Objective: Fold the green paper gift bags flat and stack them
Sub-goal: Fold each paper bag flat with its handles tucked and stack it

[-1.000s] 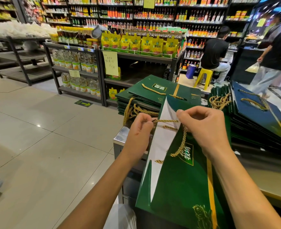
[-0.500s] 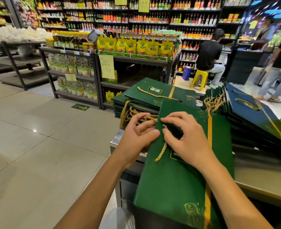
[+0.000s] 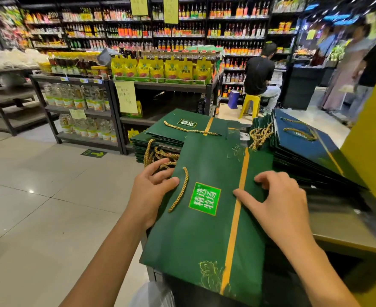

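A flattened green gift bag (image 3: 204, 235) with a gold stripe and a light green label lies face up in front of me, its gold rope handle (image 3: 180, 193) loose on top. My left hand (image 3: 147, 196) holds the bag's left edge, thumb on top, fingers over the rope handles beside it. My right hand (image 3: 280, 207) rests on the bag's right side, bent fingertips and thumb pressing near the stripe. Behind lies a stack of flat green bags (image 3: 182, 129). A second, slanting stack (image 3: 304, 147) sits to the right.
The bags sit on a metal counter (image 3: 342, 231) with a yellow panel (image 3: 373, 134) at the right. Tiled floor lies to the left. Grocery shelves (image 3: 160, 85) stand ahead. A person sits on a yellow stool (image 3: 250, 103), and other people stand at the far right.
The bag was upright and open with both hands at its handles. It has been pressed flat and laid down, and my hands have spread apart to its left edge and right side.
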### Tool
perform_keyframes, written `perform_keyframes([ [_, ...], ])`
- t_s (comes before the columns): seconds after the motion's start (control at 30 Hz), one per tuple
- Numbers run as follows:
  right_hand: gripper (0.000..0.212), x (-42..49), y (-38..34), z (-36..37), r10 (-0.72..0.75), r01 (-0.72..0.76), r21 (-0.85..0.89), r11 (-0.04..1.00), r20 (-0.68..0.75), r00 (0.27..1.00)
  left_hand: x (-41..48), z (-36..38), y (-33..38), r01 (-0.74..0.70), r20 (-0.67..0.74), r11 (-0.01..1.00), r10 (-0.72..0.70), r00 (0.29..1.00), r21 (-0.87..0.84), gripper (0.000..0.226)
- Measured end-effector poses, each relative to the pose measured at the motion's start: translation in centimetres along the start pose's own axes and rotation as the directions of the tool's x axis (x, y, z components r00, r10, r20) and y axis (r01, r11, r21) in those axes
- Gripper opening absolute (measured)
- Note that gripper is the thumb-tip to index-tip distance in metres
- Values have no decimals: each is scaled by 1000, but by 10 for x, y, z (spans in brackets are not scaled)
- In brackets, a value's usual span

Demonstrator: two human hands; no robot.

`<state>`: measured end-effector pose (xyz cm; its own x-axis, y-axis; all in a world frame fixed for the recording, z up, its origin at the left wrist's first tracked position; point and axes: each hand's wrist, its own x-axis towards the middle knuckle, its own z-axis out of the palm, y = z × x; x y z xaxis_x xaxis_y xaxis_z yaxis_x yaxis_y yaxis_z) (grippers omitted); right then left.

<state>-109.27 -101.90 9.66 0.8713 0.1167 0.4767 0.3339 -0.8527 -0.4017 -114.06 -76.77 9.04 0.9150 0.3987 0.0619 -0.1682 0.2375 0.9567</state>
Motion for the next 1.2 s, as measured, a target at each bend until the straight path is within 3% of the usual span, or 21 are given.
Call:
perform_keyframes([
  [0.1, 68, -8, 5, -10, 129, -123, -122, 985, 46, 991, -4, -2, 1, 11, -47, 1000, -10, 999, 23, 53],
  [0.23, 61, -18, 6, -16, 168, -146, -149, 978, 143, 975, -6, -3, 3, 40, -89, 996, -33, 996, 79, 49],
  [0.43, 39, -12, 2, -32, 127, -190, 306, 933, 216, 968, -15, -1, 25, 130, -41, 991, -130, 991, 11, 21],
  [0.6, 20, 20, -15, -68, 24, -77, 599, 797, 96, 995, -5, 10, 72, -34, -16, 999, 34, 999, -9, 9],
  [0.8, 18, 77, -38, -101, 20, 59, 775, 629, -92, 996, 20, 36, 130, -275, 38, 961, 277, 960, -38, 10],
  [0.93, 15, 89, -45, -118, 23, 88, 853, 515, -116, 993, 27, 42, 148, -404, 43, 913, 406, 913, -52, 15],
  [1.0, 21, 90, -43, -121, 43, 76, 929, 363, -98, 994, 24, 44, 149, -481, 29, 877, 481, 876, -23, 7],
  [1.07, 24, 90, -37, -120, 65, 14, 979, 202, -28, 997, 19, 44, 144, -531, 30, 847, 531, 847, 30, 18],
  [1.13, 23, 86, -29, -114, 43, -33, 986, 165, 26, 999, 13, 39, 133, -528, 72, 846, 524, 849, 74, 34],
  [1.2, 18, 81, -20, -102, 19, -42, 972, 229, 38, 999, 14, 31, 118, -462, 82, 885, 457, 886, 56, 43],
])
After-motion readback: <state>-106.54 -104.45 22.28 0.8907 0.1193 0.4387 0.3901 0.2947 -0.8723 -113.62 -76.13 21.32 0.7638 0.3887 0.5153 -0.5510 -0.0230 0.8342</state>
